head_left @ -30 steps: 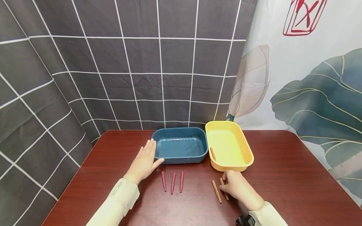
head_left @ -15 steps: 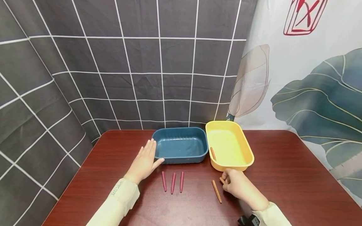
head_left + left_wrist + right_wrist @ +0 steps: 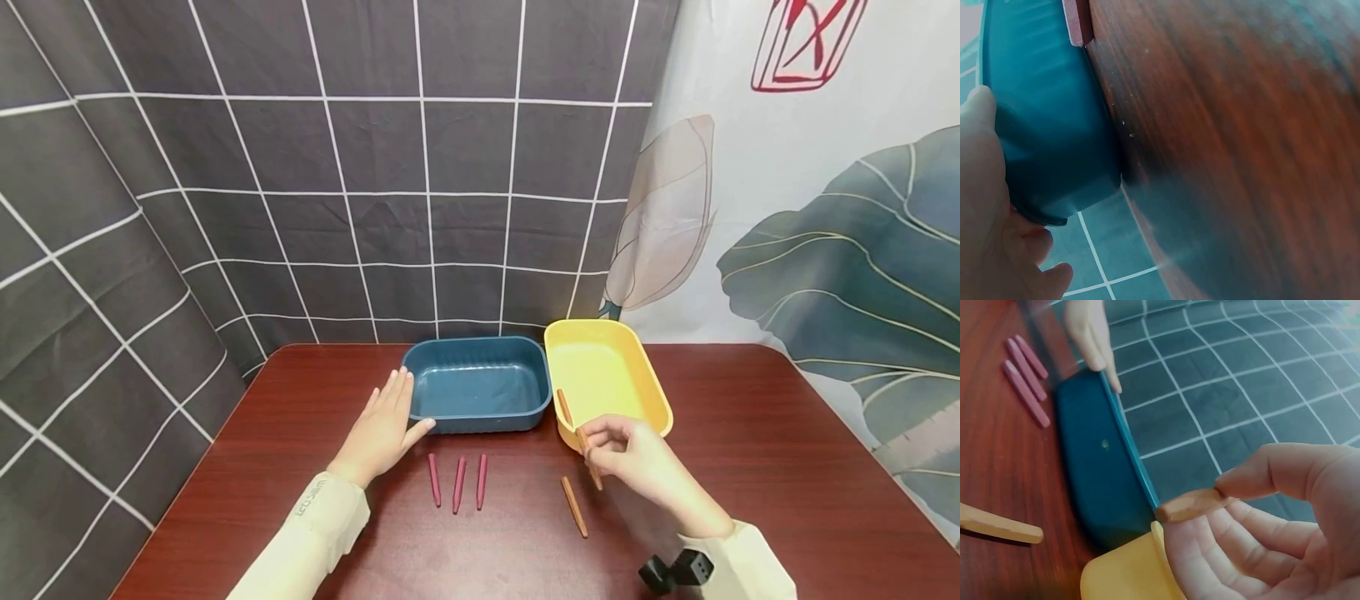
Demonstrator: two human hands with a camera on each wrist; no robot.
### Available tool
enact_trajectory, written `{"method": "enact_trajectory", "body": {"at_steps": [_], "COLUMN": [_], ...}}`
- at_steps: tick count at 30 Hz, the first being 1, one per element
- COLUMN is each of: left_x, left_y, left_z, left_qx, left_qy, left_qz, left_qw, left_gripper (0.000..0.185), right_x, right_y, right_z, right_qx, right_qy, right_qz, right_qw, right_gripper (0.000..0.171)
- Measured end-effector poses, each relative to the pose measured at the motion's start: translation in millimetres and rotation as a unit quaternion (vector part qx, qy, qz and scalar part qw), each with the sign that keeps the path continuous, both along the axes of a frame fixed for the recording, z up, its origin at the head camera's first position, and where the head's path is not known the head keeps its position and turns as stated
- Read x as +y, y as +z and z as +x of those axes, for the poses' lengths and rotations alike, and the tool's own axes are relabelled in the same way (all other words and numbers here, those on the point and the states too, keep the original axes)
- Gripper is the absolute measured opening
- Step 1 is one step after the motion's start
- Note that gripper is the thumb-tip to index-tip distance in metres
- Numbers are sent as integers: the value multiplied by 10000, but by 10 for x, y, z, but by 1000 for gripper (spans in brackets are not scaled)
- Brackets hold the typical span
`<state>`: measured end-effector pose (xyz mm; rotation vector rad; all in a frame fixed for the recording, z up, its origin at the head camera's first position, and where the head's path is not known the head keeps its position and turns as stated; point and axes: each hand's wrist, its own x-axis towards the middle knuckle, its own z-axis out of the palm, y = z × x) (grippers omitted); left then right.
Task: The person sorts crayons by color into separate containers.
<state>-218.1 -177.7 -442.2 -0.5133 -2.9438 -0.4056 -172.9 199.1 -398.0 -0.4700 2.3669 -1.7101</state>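
Observation:
My right hand (image 3: 637,467) pinches an orange crayon (image 3: 1188,505) between thumb and fingers, over the near rim of the yellow bin (image 3: 648,375). Inside that bin, against its left wall, leans another orange crayon (image 3: 565,407). A third orange crayon (image 3: 574,507) lies on the table in front. With fingers straight, my left hand (image 3: 378,437) rests against the left end of the blue bin (image 3: 487,423), its thumb at the front rim. Three pink crayons lie before the blue bin: a left one (image 3: 434,481), a middle one (image 3: 459,485) and a right one (image 3: 482,482).
The two bins stand side by side at the back of the reddish-brown table (image 3: 750,467). Behind it hangs a dark cloth with a white grid (image 3: 382,225), with a leaf-patterned cloth (image 3: 832,275) on the right. A black device (image 3: 675,572) sits at the right wrist.
My right hand has lifted the orange crayon off the table and brought it up to the yellow bin's near rim. The left hand has stayed in place.

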Motion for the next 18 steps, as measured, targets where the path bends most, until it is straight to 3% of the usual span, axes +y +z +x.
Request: {"method": "enact_trajectory", "body": {"at_steps": [2,7,18], "left_x": [-2,-3,-2], "left_y": [1,4,-8], "left_z": [3,5,-4], "left_qx": [-22,-36,3], "left_qy": [0,-5,-37], "left_qz": [1,20,32], "left_qw": [10000,10000,10000], "left_gripper": [88,88,87], "right_x": [21,49,82], "right_y": [22,45,-20], "right_z": [-46,-164,-533], "right_qx": [-152,-229,-491], "right_qy": [69,17,-918], "right_qz": [-373,-602,-567], "right_qw": [9992,9979,9929], "right_gripper": [27,32,40]}}
